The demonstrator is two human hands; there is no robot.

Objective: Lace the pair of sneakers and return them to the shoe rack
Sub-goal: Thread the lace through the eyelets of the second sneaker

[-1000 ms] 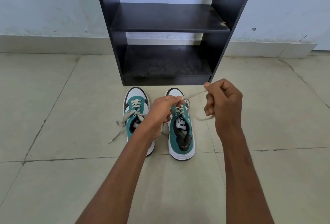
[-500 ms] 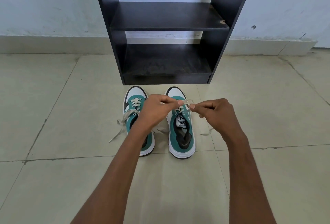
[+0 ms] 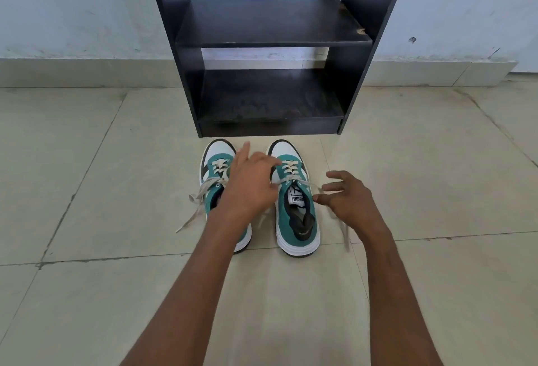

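Note:
Two teal and white sneakers stand side by side on the floor, toes toward the black shoe rack. The left sneaker has loose cream lace ends trailing to its left. The right sneaker is laced partway, and its lace hangs loose down its right side. My left hand hovers between the two shoes with fingers spread, hiding part of the left sneaker. Just right of the right sneaker, my right hand is open and holds nothing.
The rack has two bare shelves and stands against a pale wall. Beige floor tiles surround the shoes on all sides.
Both hands have let go of the right sneaker's lace and opened. The right hand came down from its raised pull, and the lace end now lies along the shoe's right side.

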